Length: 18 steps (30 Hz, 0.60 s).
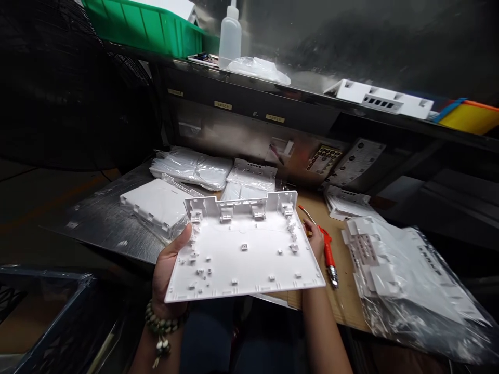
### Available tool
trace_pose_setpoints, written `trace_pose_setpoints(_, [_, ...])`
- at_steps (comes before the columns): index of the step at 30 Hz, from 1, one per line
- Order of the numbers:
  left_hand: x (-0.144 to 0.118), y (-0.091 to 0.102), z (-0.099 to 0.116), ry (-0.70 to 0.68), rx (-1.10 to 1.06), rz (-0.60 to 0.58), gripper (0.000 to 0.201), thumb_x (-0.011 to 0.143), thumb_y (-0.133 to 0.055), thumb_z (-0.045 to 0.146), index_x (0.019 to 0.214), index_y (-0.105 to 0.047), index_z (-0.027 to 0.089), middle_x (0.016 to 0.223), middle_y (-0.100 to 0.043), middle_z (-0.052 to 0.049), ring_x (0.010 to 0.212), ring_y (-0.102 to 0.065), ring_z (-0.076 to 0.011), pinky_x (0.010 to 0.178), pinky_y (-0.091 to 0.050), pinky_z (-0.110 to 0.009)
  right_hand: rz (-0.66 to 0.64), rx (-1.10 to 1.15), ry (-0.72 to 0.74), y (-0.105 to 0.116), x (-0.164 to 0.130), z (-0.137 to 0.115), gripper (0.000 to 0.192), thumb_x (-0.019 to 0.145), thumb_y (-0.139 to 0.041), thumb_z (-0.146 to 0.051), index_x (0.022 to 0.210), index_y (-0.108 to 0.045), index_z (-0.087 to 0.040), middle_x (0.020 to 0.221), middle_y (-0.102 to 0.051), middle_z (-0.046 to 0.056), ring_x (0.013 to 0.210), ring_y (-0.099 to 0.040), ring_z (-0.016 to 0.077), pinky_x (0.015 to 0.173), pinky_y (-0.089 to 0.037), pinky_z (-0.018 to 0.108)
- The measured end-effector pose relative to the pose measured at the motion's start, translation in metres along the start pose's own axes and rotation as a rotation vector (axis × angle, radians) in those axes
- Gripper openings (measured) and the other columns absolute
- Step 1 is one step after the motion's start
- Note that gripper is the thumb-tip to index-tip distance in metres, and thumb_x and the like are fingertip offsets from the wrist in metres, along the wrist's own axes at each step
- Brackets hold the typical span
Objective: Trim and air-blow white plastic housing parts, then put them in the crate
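Observation:
I hold a flat white plastic housing panel [245,252] level in front of me, its inner side up with small clips and posts along the far edge. My left hand [167,270] grips its left edge, thumb on top; a bead bracelet is on that wrist. My right hand [316,241] supports the right edge, mostly hidden beneath the panel. A red-handled tool [328,253] lies on the cardboard just right of my right hand.
Bagged white panels [405,275] are stacked at the right, more bagged parts [159,205] lie at the left and back. A shelf above carries a green bin [144,26], a squeeze bottle [230,36] and a white housing [382,98]. A dark crate [58,317] sits low at the left.

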<state>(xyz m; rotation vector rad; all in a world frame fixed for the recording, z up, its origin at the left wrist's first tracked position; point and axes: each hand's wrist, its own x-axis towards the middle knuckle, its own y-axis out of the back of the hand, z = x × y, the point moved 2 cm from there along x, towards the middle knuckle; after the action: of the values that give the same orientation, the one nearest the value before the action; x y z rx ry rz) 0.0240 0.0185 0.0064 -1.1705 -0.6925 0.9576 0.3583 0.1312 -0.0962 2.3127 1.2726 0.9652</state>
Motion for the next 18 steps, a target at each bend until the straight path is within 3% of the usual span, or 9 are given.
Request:
trace_pose_setpoints(4, [-0.002,0.002,0.003,0.014,0.009,-0.038,0.069,0.104,-0.040,0.055,0.166,-0.026,0.026,0.154,-0.058,-0.009,0.149,-0.041,-0.0382,0.124,-0.027,-0.060,0.079,-0.137,-0.194,0.024,0.008,0.022,0.046,0.094,-0.045,-0.040,0.121,-0.070,-0.014,0.136,-0.063,0.026,0.130,-0.051,0.0391,0.108,-0.038,0.056])
trace_pose_setpoints(8, [-0.006,0.004,0.008,0.001,0.018,-0.076,0.065,0.106,-0.037,0.053,0.166,-0.025,0.031,0.152,-0.060,-0.005,0.148,-0.043,-0.0365,0.124,-0.029,-0.059,0.023,-0.216,-0.429,0.059,0.008,0.049,0.033,0.074,-0.068,-0.040,0.096,-0.076,-0.017,0.114,-0.070,0.024,0.117,-0.060,0.0450,0.096,-0.046,0.058])
trace_pose_setpoints(13, [-0.009,0.009,0.013,-0.033,0.020,-0.059,0.068,0.102,-0.043,0.052,0.165,-0.026,0.035,0.150,-0.060,-0.002,0.148,-0.043,-0.0363,0.123,-0.033,-0.060,-0.097,-0.145,-0.492,0.083,0.006,0.060,0.032,0.058,-0.074,-0.039,0.082,-0.076,-0.019,0.081,-0.072,0.014,0.095,-0.068,0.0412,0.087,-0.050,0.052])
trace_pose_setpoints(16, [-0.023,0.030,0.021,-0.143,0.000,-0.012,0.066,0.098,-0.044,0.053,0.161,-0.026,0.051,0.145,-0.062,0.012,0.150,-0.043,-0.0297,0.121,-0.039,-0.054,-0.139,-0.012,-0.480,0.098,0.003,0.052,0.033,0.055,-0.072,-0.040,0.079,-0.072,-0.018,0.066,-0.067,0.008,0.074,-0.066,0.0327,0.072,-0.052,0.044])
trace_pose_setpoints(18, [-0.042,0.046,0.028,-0.199,-0.007,0.016,0.060,0.095,-0.040,0.063,0.153,-0.027,0.066,0.135,-0.065,0.025,0.150,-0.043,-0.0253,0.115,-0.045,-0.050,-0.138,0.108,-0.438,0.110,-0.010,0.039,0.041,0.059,-0.067,-0.047,0.088,-0.070,-0.018,0.073,-0.069,0.007,0.064,-0.061,0.0244,0.060,-0.050,0.037])
